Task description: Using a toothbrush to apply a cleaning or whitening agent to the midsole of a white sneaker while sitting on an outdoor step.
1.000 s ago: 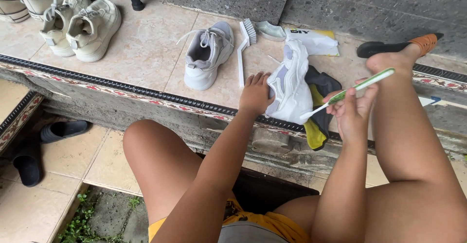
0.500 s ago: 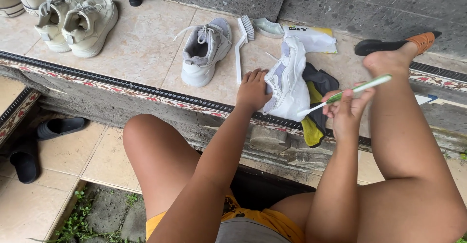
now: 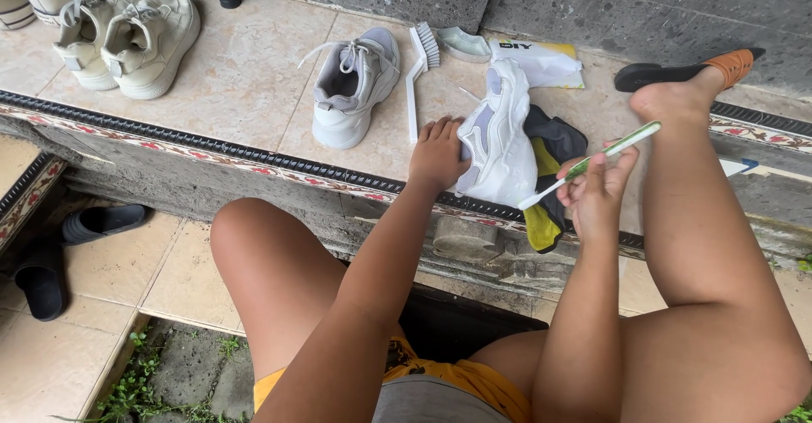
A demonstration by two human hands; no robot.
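A white sneaker point(image 3: 501, 140) lies on the tiled ledge point(image 3: 245, 76) over a dark and yellow cloth point(image 3: 550, 182). My left hand point(image 3: 438, 154) rests on the shoe's near side and steadies it. My right hand point(image 3: 596, 190) grips a green and white toothbrush point(image 3: 592, 162), its head touching the shoe's lower right edge. My right leg is raised, with the foot point(image 3: 677, 97) on the ledge.
A second white sneaker point(image 3: 351, 85) and a white scrub brush point(image 3: 416, 72) lie left of the shoe. A white pouch point(image 3: 541, 59), an orange sandal point(image 3: 689, 69) and a beige pair of sneakers point(image 3: 127, 30) also sit on the ledge. Black slippers point(image 3: 68, 245) lie on the lower floor.
The view has shifted slightly. Both hands stay at the shoe, with the toothbrush head still against its lower edge.
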